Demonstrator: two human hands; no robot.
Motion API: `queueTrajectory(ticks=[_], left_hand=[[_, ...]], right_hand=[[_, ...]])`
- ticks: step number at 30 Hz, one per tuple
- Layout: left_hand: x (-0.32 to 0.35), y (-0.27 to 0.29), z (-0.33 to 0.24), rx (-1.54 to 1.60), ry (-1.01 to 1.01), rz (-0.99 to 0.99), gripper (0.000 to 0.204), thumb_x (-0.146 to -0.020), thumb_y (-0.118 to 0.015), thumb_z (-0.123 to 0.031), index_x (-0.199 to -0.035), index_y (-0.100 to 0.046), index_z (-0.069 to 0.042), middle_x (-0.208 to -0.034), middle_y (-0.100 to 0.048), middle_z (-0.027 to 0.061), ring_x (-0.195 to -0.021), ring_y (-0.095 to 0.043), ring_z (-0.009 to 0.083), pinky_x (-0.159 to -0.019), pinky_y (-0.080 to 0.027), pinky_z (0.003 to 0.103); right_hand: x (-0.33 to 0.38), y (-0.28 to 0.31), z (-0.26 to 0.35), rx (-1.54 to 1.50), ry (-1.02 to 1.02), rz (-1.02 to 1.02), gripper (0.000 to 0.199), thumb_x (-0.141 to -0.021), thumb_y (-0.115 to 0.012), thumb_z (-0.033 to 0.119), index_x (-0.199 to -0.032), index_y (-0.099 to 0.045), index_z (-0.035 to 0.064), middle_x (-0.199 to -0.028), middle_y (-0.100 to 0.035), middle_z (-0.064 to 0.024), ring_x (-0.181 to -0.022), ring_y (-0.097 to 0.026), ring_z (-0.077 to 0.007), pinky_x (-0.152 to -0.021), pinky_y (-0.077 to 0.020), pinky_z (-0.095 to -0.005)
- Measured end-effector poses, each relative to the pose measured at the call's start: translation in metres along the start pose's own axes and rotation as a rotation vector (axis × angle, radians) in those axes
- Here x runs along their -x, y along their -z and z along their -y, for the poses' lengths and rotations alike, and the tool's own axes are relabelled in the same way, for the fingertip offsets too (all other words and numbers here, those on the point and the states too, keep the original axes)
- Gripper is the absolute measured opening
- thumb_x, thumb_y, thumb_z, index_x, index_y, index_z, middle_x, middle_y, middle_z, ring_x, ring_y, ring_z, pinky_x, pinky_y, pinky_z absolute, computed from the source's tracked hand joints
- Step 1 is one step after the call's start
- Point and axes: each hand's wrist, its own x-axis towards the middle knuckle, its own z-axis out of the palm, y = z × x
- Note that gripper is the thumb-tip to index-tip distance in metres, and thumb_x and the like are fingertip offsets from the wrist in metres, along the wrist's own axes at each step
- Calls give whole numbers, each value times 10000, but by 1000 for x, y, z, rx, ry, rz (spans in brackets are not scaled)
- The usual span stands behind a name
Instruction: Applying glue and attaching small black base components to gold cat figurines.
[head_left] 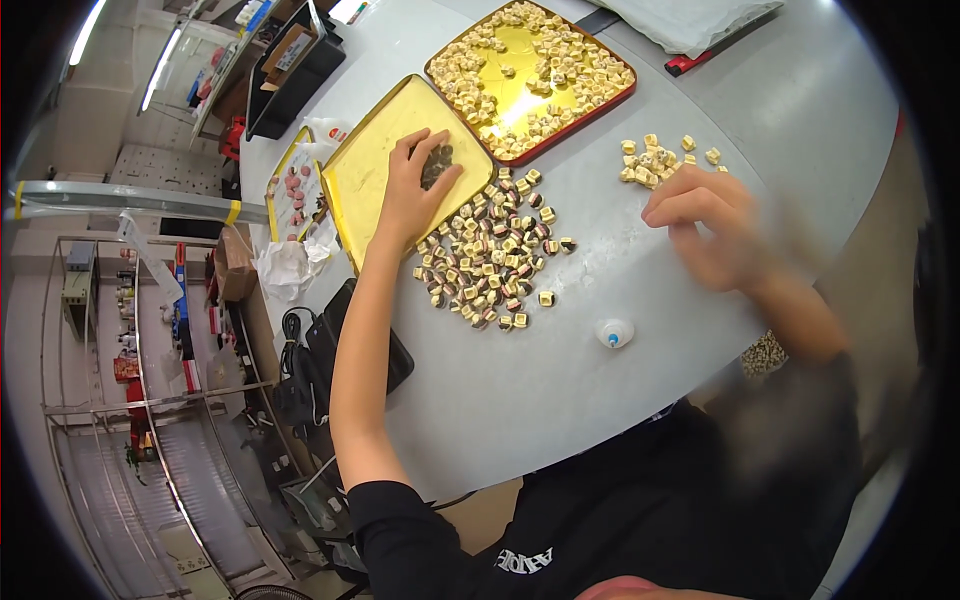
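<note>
My left hand (408, 185) reaches over a yellow-lined tray (370, 135), its thumb and fingers apart around a small cluster of dark round pieces (437, 165). Whether the fingertips touch those pieces is hard to tell. My right hand (705, 225), partly smeared by motion, is raised beside a small pile of pale cube-shaped pieces (650, 163). Its fingers are bent in a pinch, and anything between them is too small to make out. Between the hands spreads a big heap of small pale cubes (490, 255), many with dark or reddish sides.
A red-rimmed tray (516, 160) with many pale cubes stands beyond the yellow one. Nearer me is a small white bottle with a blue tip (614, 334). Left are crumpled white tissue (290, 268), a tray of pink pieces (294, 195), a black bin (295, 80) and a black device (360, 340).
</note>
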Motion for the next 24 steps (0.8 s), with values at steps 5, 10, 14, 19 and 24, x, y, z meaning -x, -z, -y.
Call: queueTrajectory(ticks=[5,10,14,19,24], left_hand=[[-3,-4,-3,81,2,-62,258,-798,-649,-178,-1038,-619,-89,-1076,-490,120,-1061,-469,262,-910,-393,335],[-5,-7,7,72,-9,-121,212,-804,-642,-140,-993,-614,-46,-975,-521,88,-931,-511,228,-827,-413,299],[-4,-9,8,93,51,-143,170,-782,-655,-151,-893,-596,-37,-906,-512,105,-889,-508,249,-784,-423,331],[-7,-10,6,17,95,-178,177,-774,-656,-163,-801,-560,-17,-830,-513,118,-797,-522,260,-714,-432,339],[-7,-10,7,-71,116,-232,197,-757,-655,-183,-772,-559,-11,-756,-541,128,-692,-556,266,-643,-449,349]], right_hand=[[1,1,-2,-2,9,11,253,-656,-474,-136,-838,-528,31,-775,-587,-119,-664,-597,-231,-576,-485,-303],[1,0,0,8,-8,48,243,-674,-476,-132,-840,-521,39,-786,-586,-118,-684,-599,-239,-595,-487,-304],[-3,-7,-1,18,38,-19,247,-611,-451,-141,-787,-546,3,-715,-573,-110,-582,-559,-202,-507,-443,-263],[-6,-8,0,54,55,-47,254,-578,-437,-150,-760,-559,-21,-679,-565,-114,-544,-546,-188,-471,-427,-243],[-5,-8,0,44,40,-44,252,-581,-438,-152,-761,-560,-24,-682,-566,-119,-557,-553,-190,-483,-433,-243]])
